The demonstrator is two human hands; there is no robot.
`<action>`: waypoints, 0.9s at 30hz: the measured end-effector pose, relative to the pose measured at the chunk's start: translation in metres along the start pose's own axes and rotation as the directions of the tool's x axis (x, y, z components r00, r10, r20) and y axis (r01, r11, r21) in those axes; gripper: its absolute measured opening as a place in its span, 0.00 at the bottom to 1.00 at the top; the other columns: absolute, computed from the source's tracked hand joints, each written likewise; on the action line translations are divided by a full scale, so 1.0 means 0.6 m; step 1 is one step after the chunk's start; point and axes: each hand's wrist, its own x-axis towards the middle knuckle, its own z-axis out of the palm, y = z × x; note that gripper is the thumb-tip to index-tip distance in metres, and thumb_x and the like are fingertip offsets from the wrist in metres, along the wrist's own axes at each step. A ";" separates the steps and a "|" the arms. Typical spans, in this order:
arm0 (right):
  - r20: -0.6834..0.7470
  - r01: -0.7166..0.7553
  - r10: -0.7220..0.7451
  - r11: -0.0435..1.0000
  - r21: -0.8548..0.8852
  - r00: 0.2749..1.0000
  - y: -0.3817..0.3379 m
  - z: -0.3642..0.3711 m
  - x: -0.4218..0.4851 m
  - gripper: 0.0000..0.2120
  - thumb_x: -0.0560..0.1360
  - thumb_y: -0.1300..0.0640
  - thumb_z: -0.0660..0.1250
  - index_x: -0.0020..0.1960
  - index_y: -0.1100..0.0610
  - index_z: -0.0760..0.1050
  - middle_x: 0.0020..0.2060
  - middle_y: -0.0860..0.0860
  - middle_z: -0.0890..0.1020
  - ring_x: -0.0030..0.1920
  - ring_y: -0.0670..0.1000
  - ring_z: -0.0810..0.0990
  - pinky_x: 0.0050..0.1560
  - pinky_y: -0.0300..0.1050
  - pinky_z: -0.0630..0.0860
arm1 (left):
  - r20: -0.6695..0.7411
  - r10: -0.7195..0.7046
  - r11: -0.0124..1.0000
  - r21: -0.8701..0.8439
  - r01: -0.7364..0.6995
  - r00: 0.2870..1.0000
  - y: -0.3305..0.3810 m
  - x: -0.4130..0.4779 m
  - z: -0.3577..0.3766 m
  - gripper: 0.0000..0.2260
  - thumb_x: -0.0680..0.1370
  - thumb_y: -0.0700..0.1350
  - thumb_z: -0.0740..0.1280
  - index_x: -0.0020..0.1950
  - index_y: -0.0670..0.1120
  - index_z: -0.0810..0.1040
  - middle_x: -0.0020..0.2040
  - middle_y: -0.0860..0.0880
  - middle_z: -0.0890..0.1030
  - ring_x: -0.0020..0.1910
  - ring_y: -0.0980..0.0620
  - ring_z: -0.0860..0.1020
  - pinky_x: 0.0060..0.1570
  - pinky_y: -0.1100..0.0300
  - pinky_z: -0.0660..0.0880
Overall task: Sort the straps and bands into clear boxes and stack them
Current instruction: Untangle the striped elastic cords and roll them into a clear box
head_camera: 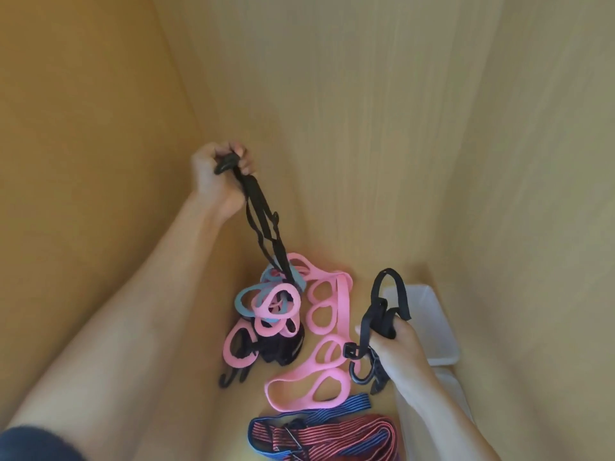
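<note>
Black strap hangs from the left hand, which is raised above the wood surface with its fingers curled tight round the strap's upper end. The strap runs down and to the right, and its lower end disappears into a tangle of loops, pink and blue, lying on the surface; whether it is caught in them or only rests among them cannot be told. Under the tangle sits a dark bundle, and a black hook lies just left of and below it. The right hand is lower and nearer, and grips a second strap, folded over, with one arch of it standing up above the fist. A buckle and a curved clip dangle from this strap on the hand's left side. Between the two hands a long pink band with oval cut-outs lies loosely doubled on the surface, touching the tangle at its upper end. A striped band, red and blue, lies nearest the camera, just below the pink one. A clear box stands to the right, just beyond the right hand, and nothing shows inside it. Another clear box sits nearer, partly hidden under the right forearm.
</note>
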 end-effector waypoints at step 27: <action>0.130 0.167 -0.167 0.986 0.010 0.977 -0.186 0.211 0.162 0.03 0.77 0.55 0.71 0.46 0.53 0.80 0.35 0.49 0.85 0.38 0.51 0.83 0.40 0.45 0.79 | 0.056 0.155 0.988 -0.004 -0.155 0.986 0.088 -0.048 0.081 0.12 0.73 0.40 0.53 0.32 0.45 0.70 0.30 0.49 0.65 0.29 0.52 0.62 0.32 0.59 0.60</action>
